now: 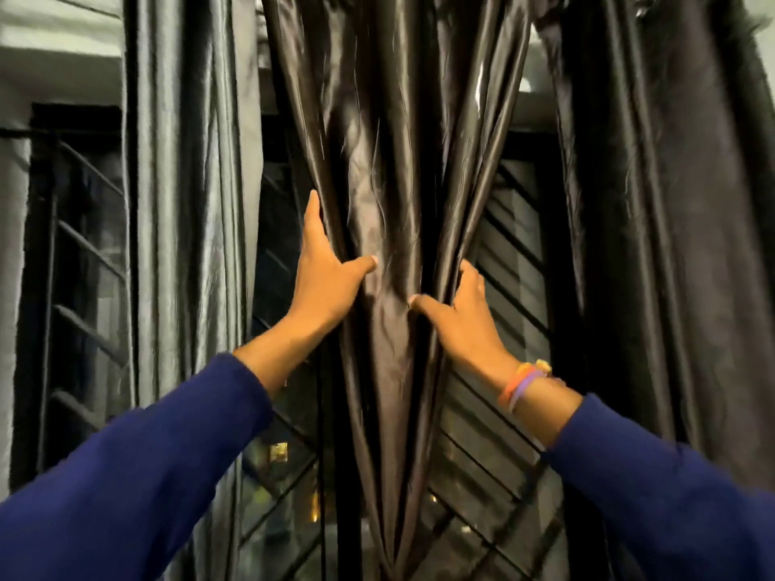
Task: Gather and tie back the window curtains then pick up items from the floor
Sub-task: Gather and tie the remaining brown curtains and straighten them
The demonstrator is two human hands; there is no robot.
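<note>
Middle curtain (390,169), dark glossy satin, hangs at centre of view in front of the window grille (495,413); cloth pinched into a narrow bundle at hand height, spreading wider above, tapering to a thin column below. Left hand (325,283) on the bundle's left edge: thumb pressed across the front folds, index finger stretched up along the edge, remaining fingers wrapped behind the cloth, grasping it. Right hand (459,316) on the bundle's right edge, slightly lower: thumb on the front, fingers curled round behind, likewise grasping the curtain. Coloured bands (522,381) on the right wrist; both arms in dark blue sleeves (138,475). Left of the middle curtain hangs a grey-lit curtain panel (184,203); right of it a darker panel (671,224). Diagonal grille bars show either side of the bundle.
</note>
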